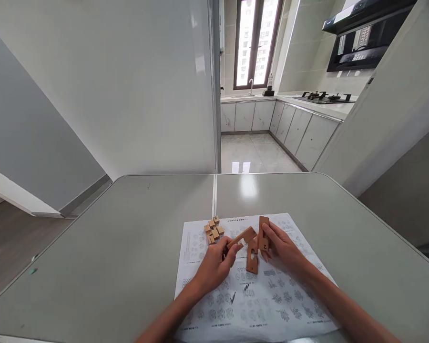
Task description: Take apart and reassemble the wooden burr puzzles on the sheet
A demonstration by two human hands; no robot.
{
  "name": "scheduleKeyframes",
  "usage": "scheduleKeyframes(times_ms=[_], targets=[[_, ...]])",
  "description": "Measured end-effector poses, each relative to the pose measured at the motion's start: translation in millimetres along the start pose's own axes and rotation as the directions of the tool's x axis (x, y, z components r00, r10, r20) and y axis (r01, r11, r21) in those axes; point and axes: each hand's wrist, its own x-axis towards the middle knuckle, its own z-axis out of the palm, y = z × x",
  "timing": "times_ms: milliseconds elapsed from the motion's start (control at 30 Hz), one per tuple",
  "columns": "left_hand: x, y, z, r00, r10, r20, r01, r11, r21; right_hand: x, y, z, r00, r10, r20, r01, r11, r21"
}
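My left hand [216, 263] grips a notched wooden puzzle piece [246, 235], which slants up to the right from my fingers. My right hand [280, 244] is closed on a second flat wooden piece [263, 234] marked with a 2, held upright. Between the hands a third wooden piece [251, 265] with a cut-out points down over the paper; its upper end meets the other pieces, and I cannot tell whether it is held or joined. Small pale wooden blocks [214, 230], several in a cluster, sit just beyond my left hand.
A printed instruction sheet [257, 312] with line drawings lies under my hands on the grey table [93, 267]. A small green bit [33, 271] lies near the table's left edge. Beyond the table are a white panel and a kitchen with white cabinets [293, 127].
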Motion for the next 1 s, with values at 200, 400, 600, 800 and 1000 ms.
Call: scheduleKeyframes(times_ms=[200,400,600,800,1000], targets=[[12.3,3.1,8.8,0.998,0.030,0.057,-0.026,0.998,-0.062,1.6,0.6,0.6,1.000,0.014,0.001,-0.014,0.999,-0.041],[16.8,-4.8,19.4,0.999,0.049,-0.002,-0.049,0.996,-0.072,2.6,1.5,1.5,0.999,-0.001,-0.048,-0.001,0.999,-0.039],[16.2,-6.9,20.6,0.999,0.048,-0.025,-0.049,0.996,-0.074,2.0,10.6,5.1,0.998,-0.040,-0.050,0.037,0.998,-0.048],[15.3,-12.1,21.7,0.997,0.048,-0.052,-0.053,0.995,-0.089,-1.9,14.3,9.5,0.988,-0.099,-0.121,0.087,0.991,-0.103],[16.0,-14.8,22.5,0.996,0.040,-0.080,-0.046,0.996,-0.077,-3.9,16.1,9.5,0.981,-0.150,-0.120,0.121,0.968,-0.221]])
